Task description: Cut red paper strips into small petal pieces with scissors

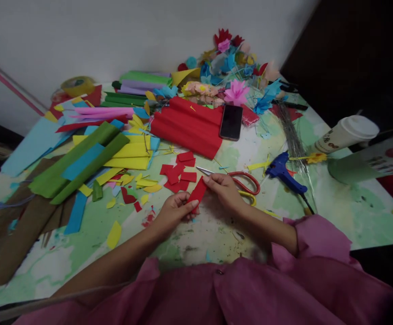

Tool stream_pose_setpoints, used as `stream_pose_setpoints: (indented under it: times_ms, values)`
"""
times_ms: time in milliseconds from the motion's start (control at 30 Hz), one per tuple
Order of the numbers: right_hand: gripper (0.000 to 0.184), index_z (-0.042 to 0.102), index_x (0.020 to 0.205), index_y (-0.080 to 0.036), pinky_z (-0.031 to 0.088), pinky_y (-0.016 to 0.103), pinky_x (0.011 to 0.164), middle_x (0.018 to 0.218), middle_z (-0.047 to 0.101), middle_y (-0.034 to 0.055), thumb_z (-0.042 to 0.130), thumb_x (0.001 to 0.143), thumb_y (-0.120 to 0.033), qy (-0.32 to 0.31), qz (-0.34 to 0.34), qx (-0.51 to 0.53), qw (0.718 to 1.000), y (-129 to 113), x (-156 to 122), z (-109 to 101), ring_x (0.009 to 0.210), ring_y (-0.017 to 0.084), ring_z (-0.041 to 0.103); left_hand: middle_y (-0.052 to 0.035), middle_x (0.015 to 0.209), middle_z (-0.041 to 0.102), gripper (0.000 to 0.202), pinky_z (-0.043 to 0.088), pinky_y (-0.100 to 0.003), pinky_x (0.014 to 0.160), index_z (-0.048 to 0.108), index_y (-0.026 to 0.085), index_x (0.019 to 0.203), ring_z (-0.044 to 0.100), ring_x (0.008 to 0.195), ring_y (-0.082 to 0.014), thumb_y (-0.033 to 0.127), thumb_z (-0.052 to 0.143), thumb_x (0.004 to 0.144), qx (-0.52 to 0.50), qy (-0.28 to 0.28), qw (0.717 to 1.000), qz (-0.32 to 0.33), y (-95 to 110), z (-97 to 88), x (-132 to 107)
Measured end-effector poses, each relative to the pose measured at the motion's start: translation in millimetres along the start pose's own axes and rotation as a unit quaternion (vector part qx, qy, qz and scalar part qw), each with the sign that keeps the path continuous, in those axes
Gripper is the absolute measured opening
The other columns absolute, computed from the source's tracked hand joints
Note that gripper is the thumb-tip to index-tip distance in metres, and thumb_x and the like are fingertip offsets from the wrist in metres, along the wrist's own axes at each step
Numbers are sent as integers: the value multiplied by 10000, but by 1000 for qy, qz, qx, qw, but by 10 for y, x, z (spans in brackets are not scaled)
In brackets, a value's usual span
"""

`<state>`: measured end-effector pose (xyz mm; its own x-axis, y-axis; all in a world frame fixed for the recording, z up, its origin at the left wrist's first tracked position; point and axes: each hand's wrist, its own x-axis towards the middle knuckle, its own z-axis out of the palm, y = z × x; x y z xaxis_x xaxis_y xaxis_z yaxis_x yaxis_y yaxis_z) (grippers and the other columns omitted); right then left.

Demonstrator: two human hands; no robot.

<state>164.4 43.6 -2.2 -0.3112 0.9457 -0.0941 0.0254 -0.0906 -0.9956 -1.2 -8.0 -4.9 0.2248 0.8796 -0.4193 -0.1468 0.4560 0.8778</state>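
At the clock's centre, over the table (pixel 339 212), I record by remote feed a red strip (pixel 197 193) pinched between thumb and fingers of both left hand (pixel 175 210) and right hand (pixel 226 192). Small red pieces (pixel 174 175) lie separate towards eleven o'clock; I judge the work part-done, with this strip in hand and the large red sheet (pixel 189 126) at twelve o'clock apparently outstanding.

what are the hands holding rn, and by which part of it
A red strip, held at both ends: the left hand grips its lower end, the right hand its upper end.
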Motion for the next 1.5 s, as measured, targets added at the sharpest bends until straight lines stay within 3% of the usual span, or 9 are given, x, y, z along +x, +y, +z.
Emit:
stream_pose_setpoints:
  times_ms: [133,300,433,633,867,1000,1100,1333,1500]
  values:
    - [328,546,646,-171,326,246,544,587,510,-12,499,843,-428,28,-66,-171,983,-108,-29,-252,559,118,442,-19,636,666,290,404,-162,469,557,128,699,535,485,-55,353,739,700,-43,1,999,4,-5,-3,5]
    - [194,625,914,-148,394,331,786,887,624,86,550,764,-246,84,-83,-495,861,-169,-250,-467,862,227,537,-41,638,704,359,384,-156,397,490,159,811,548,425,-77,329,768,663,-69,19,997,17,14,18,14]
    - [364,593,1075,-137,379,371,915,1066,585,142,537,717,-177,81,-75,-566,817,-98,-366,-478,1038,275,503,-51,660,724,415,429,-152,432,465,172,885,602,463,-96,277,784,641,-102,31,994,22,39,9,22]
    - [352,536,1065,-157,447,342,771,1008,637,140,568,718,-205,48,-23,-551,833,-110,-279,-535,932,268,592,-65,651,716,250,460,-139,462,542,125,750,628,501,-90,215,753,651,-138,35,990,21,99,-16,28]
    - [699,365,1302,-196,478,287,729,1050,683,93,620,654,-139,63,-7,-343,937,-102,-387,-595,867,197,644,-72,677,717,209,480,-174,504,541,135,788,643,540,-116,234,703,700,-128,22,990,52,98,-30,16]
    - [507,484,1188,-168,454,261,640,910,677,64,617,711,-279,37,21,-244,969,-119,-513,-507,732,165,615,-48,727,698,221,461,-174,554,532,141,820,619,591,-95,232,704,713,-145,11,987,66,62,-28,37]
    - [412,549,1083,-194,412,250,601,847,664,35,636,724,-376,13,34,-294,955,-189,-590,-420,708,167,593,13,662,618,192,402,-154,537,510,156,792,524,546,-53,217,685,743,-161,-9,984,78,36,-22,49]
    - [464,525,1138,-231,355,258,604,991,678,56,604,774,-508,-26,44,-491,870,-400,-720,-322,760,200,611,69,507,438,216,297,-163,465,540,165,849,393,451,-52,370,608,826,-120,-8,987,103,33,-12,35]
    - [507,538,1176,-223,376,275,666,1043,680,78,585,786,-543,-77,16,-515,853,-446,-759,-297,866,240,626,32,483,573,272,325,-179,429,534,176,825,472,412,-82,443,583,833,-43,18,994,96,17,-41,29]
